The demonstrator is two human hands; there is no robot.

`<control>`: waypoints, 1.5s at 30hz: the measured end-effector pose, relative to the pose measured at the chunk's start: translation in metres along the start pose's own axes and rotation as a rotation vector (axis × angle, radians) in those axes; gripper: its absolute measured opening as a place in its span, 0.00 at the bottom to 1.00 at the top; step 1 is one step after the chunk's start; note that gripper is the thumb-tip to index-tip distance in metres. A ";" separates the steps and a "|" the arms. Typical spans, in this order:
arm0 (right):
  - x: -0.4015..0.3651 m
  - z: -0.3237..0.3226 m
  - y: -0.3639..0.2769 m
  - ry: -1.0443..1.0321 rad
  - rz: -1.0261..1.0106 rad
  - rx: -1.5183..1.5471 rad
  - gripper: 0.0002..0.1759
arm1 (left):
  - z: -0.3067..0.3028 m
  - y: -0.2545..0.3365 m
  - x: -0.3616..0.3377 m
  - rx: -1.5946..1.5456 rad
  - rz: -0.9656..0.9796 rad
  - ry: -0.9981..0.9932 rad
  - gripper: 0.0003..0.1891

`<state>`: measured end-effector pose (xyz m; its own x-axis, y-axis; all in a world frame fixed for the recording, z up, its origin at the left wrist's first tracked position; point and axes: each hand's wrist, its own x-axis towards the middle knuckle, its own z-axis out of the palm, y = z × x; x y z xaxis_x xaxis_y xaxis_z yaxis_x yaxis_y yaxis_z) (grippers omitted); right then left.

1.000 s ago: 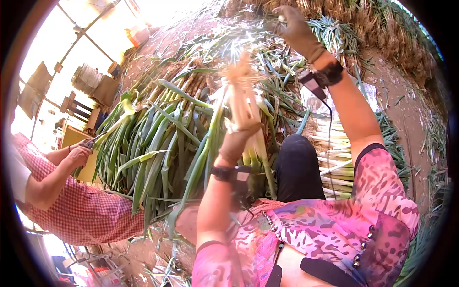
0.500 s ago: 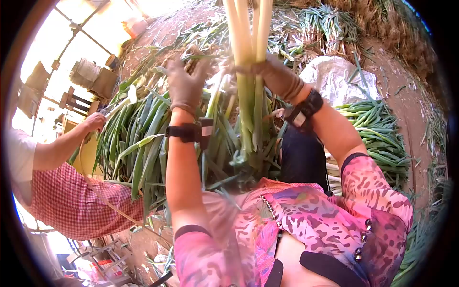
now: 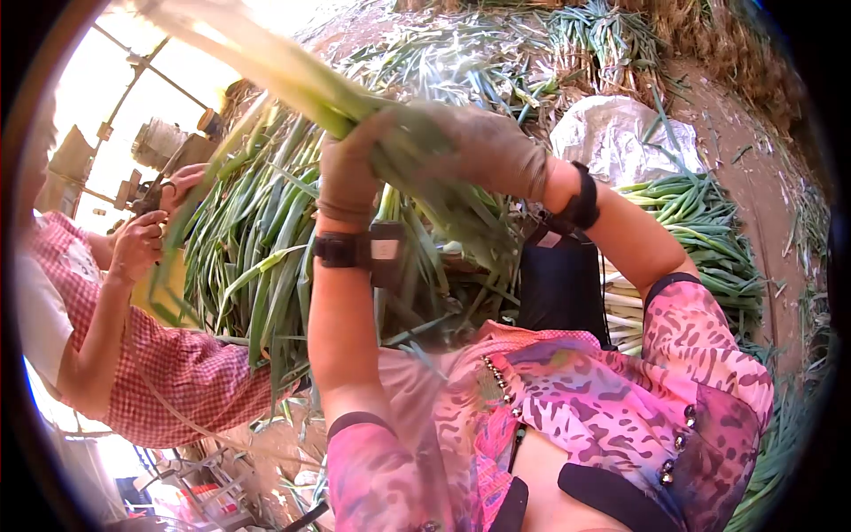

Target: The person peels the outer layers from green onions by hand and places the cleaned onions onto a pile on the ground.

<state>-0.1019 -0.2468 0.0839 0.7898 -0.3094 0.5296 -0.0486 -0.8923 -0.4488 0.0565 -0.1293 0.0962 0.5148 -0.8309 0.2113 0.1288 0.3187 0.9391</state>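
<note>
A bunch of green onions [image 3: 332,102] slants across the upper middle, its pale stalks at the upper left, its green leaves hanging toward the lower right. My gloved left hand [image 3: 352,168] is closed round the stalks. Beside it, my gloved right hand [image 3: 483,146] is wrapped on the same bunch, partly smeared by motion. Below and left of my hands lies a big heap of green onions [image 3: 257,230] with long leaves.
At the left, a co-worker in a checked apron [image 3: 177,381] holds some leaves with both hands. A white sack [image 3: 620,137] lies at the right, above a pile of green onions [image 3: 696,235]. More bundles [image 3: 607,44] stand at the back. A black object [image 3: 563,288] is near my lap.
The bunch has tipped from upright to slanting toward the upper left. My left hand, open before, has closed on it. The co-worker's hands have come together.
</note>
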 end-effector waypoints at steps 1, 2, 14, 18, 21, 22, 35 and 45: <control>-0.003 0.005 0.007 0.048 -0.064 -0.042 0.27 | -0.005 0.008 -0.001 0.006 0.024 0.061 0.16; -0.006 0.008 0.017 0.097 -0.126 -0.084 0.24 | -0.007 0.015 -0.003 -0.026 0.058 0.068 0.16; -0.025 0.028 0.052 0.149 -0.212 -0.178 0.15 | -0.091 0.070 0.020 0.728 0.541 0.235 0.13; -0.121 0.078 0.038 -0.622 -0.242 -0.472 0.07 | -0.145 0.122 0.048 0.194 0.366 0.472 0.15; -0.185 0.106 0.003 -1.259 -0.107 -0.333 0.16 | -0.145 0.163 0.052 -0.016 0.375 0.545 0.15; -0.190 0.108 0.002 -1.267 -0.076 -0.257 0.18 | -0.125 0.169 0.043 -0.025 0.383 0.558 0.15; 0.015 -0.134 -0.008 0.420 -0.692 -0.432 0.17 | -0.039 0.073 0.014 -0.172 0.245 -0.218 0.25; -0.036 -0.121 0.092 -0.252 -0.493 -0.686 0.17 | 0.121 -0.047 0.010 0.640 -0.075 -0.587 0.14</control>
<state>-0.2088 -0.3575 0.1100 0.9252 0.1726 0.3380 0.0410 -0.9308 0.3632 -0.0467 -0.2079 0.0866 -0.0184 -0.9964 0.0826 -0.4468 0.0821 0.8908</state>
